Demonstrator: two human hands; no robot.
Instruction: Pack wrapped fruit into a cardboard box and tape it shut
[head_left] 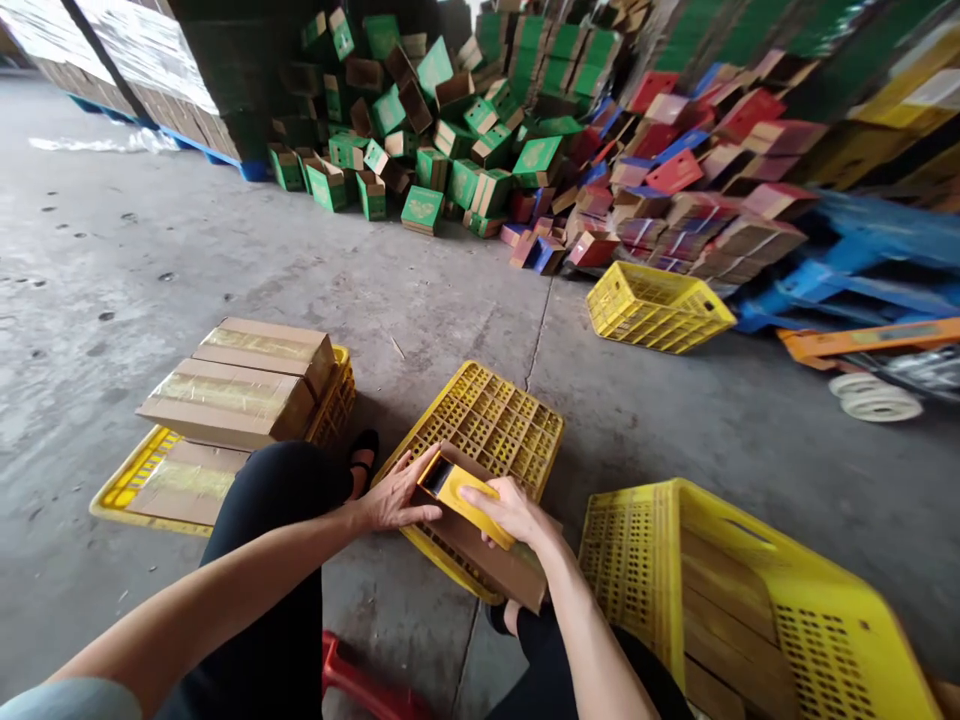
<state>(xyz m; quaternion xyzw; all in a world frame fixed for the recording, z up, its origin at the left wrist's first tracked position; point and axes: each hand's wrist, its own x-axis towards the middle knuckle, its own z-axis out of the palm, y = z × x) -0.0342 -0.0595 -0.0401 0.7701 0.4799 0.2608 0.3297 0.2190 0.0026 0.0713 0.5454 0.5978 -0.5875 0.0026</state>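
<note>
A brown cardboard box with a yellow inner flap (480, 540) lies on an upturned yellow crate (495, 420) in front of me. My left hand (394, 492) presses its fingers against the box's open end on the left side. My right hand (510, 512) grips the top of the box, thumb on the yellow flap. Both hands hold the box steady on the crate.
Two folded brown boxes (240, 385) are stacked on a yellow crate at left. A yellow crate with flat cardboard (750, 600) stands at right, another yellow crate (656, 305) farther off. A heap of green, red and blue boxes (525, 150) lies beyond. Blue pallet jack (862, 260) at right.
</note>
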